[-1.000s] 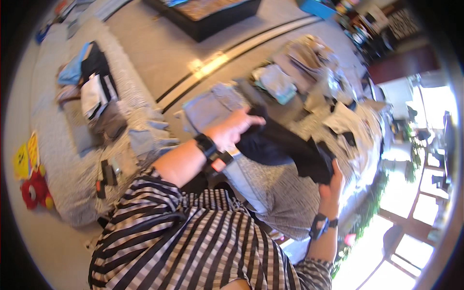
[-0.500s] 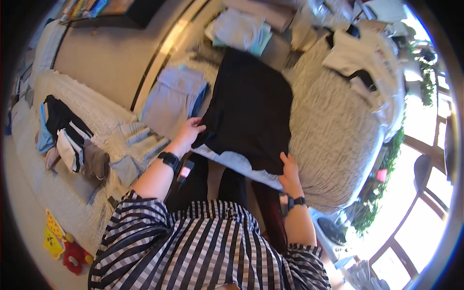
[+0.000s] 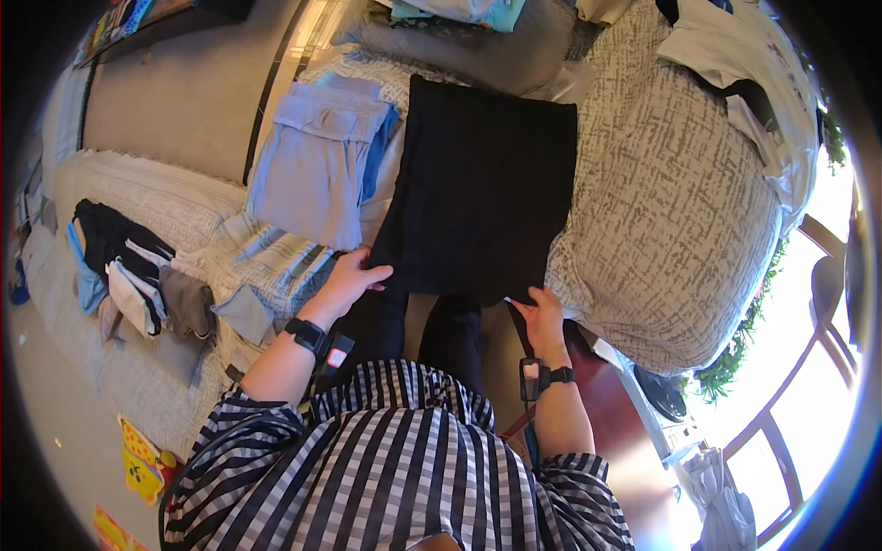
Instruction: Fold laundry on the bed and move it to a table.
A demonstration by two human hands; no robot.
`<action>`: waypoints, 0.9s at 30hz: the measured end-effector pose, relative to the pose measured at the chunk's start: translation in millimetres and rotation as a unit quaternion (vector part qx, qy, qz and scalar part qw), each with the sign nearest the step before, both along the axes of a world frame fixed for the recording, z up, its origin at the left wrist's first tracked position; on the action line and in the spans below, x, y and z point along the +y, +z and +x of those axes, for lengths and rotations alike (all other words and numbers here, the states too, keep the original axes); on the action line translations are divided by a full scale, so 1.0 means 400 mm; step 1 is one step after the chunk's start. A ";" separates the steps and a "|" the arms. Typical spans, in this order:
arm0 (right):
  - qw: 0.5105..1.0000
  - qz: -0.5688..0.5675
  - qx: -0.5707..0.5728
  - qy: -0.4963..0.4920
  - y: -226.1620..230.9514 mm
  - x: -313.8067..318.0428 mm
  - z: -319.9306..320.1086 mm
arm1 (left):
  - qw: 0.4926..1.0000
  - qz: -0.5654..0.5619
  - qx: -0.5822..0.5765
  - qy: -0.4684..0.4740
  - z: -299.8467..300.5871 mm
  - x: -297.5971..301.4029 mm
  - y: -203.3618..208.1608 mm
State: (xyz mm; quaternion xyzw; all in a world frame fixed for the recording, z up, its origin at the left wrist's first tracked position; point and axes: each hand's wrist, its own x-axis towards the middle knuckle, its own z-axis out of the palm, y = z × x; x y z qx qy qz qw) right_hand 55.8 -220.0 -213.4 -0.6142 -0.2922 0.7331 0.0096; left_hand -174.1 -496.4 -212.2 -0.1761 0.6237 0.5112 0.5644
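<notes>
A black piece of cloth, seemingly a garment, is spread nearly flat on the sofa seat in front of me, its near edge reaching over my knees. My left hand pinches its near left corner between thumb and fingers. At the near right corner, my right hand grips the edge with the fingertips. Just left of the cloth lie folded light grey trousers, with something blue showing under their right side.
Right of the cloth is a bulky patterned sofa arm with a white shirt draped over it. Several clothes, such as a brown-grey one, hang over the left sofa part. A grey cushion lies at the back. Yellow toy at lower left.
The black cloth has come down from a raised, slanting position and now lies flatter and squarer. Both hands have lowered toward me, still gripping its near corners. The view has shifted.
</notes>
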 end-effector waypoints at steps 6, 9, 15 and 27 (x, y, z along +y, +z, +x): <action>0.973 0.055 -0.158 0.159 -0.052 0.030 0.052 | 0.989 -0.127 0.027 -0.064 0.051 -0.042 -0.059; 0.714 0.472 -0.288 0.429 -0.092 0.031 0.055 | 0.852 -0.228 0.421 -0.210 0.088 -0.005 -0.017; 0.814 0.321 0.078 0.478 -0.009 -0.082 -0.323 | 0.772 -0.127 0.591 -0.195 0.045 0.162 0.026; 0.777 0.430 -0.049 0.456 -0.057 -0.052 -0.172 | 0.761 0.035 0.587 -0.275 0.050 0.272 0.020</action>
